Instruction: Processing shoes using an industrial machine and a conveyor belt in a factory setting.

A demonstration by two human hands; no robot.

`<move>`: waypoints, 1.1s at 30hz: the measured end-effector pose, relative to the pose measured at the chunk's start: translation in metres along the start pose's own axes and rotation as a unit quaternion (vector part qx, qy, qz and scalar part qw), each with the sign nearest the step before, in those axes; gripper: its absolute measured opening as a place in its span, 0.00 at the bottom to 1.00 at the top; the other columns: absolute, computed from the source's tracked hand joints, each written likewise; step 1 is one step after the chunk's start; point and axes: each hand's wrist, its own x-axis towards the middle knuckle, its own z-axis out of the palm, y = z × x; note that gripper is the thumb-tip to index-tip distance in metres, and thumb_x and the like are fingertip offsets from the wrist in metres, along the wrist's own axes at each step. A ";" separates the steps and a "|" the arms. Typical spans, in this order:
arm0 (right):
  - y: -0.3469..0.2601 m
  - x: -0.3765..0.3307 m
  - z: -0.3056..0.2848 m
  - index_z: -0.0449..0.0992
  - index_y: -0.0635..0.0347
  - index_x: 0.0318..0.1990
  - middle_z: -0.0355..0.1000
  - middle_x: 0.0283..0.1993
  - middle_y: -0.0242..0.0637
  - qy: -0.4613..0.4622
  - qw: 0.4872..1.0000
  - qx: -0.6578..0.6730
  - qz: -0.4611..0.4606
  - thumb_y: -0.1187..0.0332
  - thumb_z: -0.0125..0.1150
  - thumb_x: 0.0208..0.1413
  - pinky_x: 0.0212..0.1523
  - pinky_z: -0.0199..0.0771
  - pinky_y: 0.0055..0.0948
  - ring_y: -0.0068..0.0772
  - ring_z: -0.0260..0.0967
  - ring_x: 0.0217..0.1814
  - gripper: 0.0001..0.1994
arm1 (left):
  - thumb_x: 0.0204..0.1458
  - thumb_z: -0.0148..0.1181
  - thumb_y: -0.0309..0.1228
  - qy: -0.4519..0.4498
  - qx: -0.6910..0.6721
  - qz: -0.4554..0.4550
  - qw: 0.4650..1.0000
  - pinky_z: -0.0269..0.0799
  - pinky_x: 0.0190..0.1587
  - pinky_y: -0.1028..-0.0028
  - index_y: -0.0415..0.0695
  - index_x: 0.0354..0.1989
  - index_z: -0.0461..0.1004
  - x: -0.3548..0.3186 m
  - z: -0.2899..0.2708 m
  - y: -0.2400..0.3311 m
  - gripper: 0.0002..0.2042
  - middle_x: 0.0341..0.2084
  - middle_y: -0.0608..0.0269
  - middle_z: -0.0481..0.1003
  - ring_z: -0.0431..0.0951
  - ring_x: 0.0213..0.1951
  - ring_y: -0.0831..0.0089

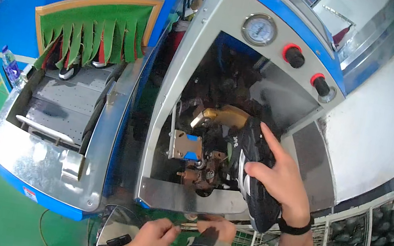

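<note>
While the right hand (pixel 286 181) grips 1 black shoe (pixel 258 197) — thumb and finger spread over it — the shoe crosses the machine's (pixel 185 197) lower front edge, toward the right corner. Below this edge, the left hand (pixel 154 238) is half curled; whether it holds something, I cannot tell.
</note>
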 end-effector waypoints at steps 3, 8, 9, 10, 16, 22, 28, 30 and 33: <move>-0.006 0.026 0.000 0.56 0.62 0.72 0.74 0.50 0.65 -0.069 0.991 -0.115 -0.006 0.58 0.64 0.47 0.56 0.70 0.36 0.54 0.74 0.54 0.43 | 0.60 0.57 0.38 -0.029 0.000 0.058 0.998 0.69 0.29 0.63 0.36 0.29 0.74 0.001 0.017 -0.026 0.15 0.22 0.49 0.73 0.75 0.25 0.58; -0.006 0.060 0.020 0.51 0.60 0.74 0.70 0.54 0.69 -0.047 0.969 -0.241 0.021 0.51 0.59 0.52 0.60 0.67 0.48 0.68 0.68 0.58 0.44 | 0.61 0.55 0.40 -0.113 0.019 0.082 0.990 0.73 0.36 0.57 0.37 0.35 0.78 -0.001 0.019 -0.048 0.16 0.29 0.47 0.77 0.78 0.33 0.46; 0.000 0.061 0.022 0.48 0.58 0.75 0.69 0.54 0.71 -0.053 0.960 -0.274 0.016 0.51 0.57 0.54 0.60 0.66 0.49 0.71 0.67 0.58 0.43 | 0.61 0.55 0.40 -0.103 0.033 0.076 0.991 0.74 0.39 0.55 0.38 0.35 0.77 -0.004 0.018 -0.047 0.15 0.31 0.46 0.77 0.78 0.36 0.45; 0.000 0.057 0.021 0.48 0.58 0.75 0.69 0.54 0.71 -0.058 0.959 -0.277 0.006 0.51 0.57 0.54 0.60 0.66 0.49 0.71 0.67 0.58 0.43 | 0.61 0.55 0.40 -0.093 0.029 0.076 0.992 0.74 0.39 0.55 0.38 0.35 0.77 -0.003 0.015 -0.046 0.15 0.31 0.46 0.77 0.78 0.36 0.45; 0.008 0.032 0.024 0.45 0.57 0.75 0.65 0.56 0.72 0.012 0.963 -0.265 -0.055 0.58 0.57 0.56 0.59 0.67 0.51 0.75 0.65 0.58 0.42 | 0.62 0.53 0.40 -0.051 0.058 0.073 0.994 0.74 0.40 0.53 0.36 0.33 0.75 -0.006 0.015 -0.049 0.16 0.32 0.44 0.77 0.78 0.37 0.43; -0.003 0.010 0.032 0.41 0.55 0.76 0.61 0.62 0.68 0.093 0.964 -0.242 -0.067 0.66 0.55 0.56 0.58 0.66 0.49 0.72 0.64 0.59 0.42 | 0.62 0.52 0.41 -0.057 0.048 0.127 0.989 0.72 0.38 0.50 0.36 0.34 0.75 -0.017 0.036 -0.031 0.17 0.30 0.43 0.76 0.77 0.35 0.41; 0.029 -0.075 0.050 0.48 0.54 0.75 0.61 0.57 0.72 0.220 0.917 -0.284 -0.172 0.62 0.67 0.43 0.53 0.69 0.56 0.75 0.64 0.54 0.49 | 0.64 0.51 0.44 -0.121 -0.007 0.117 0.986 0.73 0.39 0.56 0.38 0.40 0.75 -0.027 0.031 0.006 0.18 0.31 0.48 0.77 0.80 0.34 0.52; 0.033 -0.123 0.055 0.53 0.64 0.72 0.62 0.56 0.68 0.228 0.932 -0.227 -0.167 0.70 0.66 0.40 0.54 0.69 0.53 0.74 0.65 0.53 0.47 | 0.65 0.50 0.47 -0.165 -0.056 0.089 0.981 0.73 0.40 0.58 0.40 0.45 0.74 -0.021 0.030 0.016 0.20 0.32 0.51 0.78 0.81 0.36 0.58; 0.054 -0.186 0.065 0.52 0.64 0.72 0.63 0.62 0.62 0.211 0.868 -0.351 -0.281 0.62 0.70 0.47 0.58 0.69 0.51 0.63 0.68 0.59 0.46 | 0.64 0.47 0.58 -0.284 -0.491 -0.005 0.824 0.73 0.45 0.65 0.47 0.63 0.64 -0.021 0.041 0.020 0.29 0.44 0.60 0.76 0.78 0.45 0.69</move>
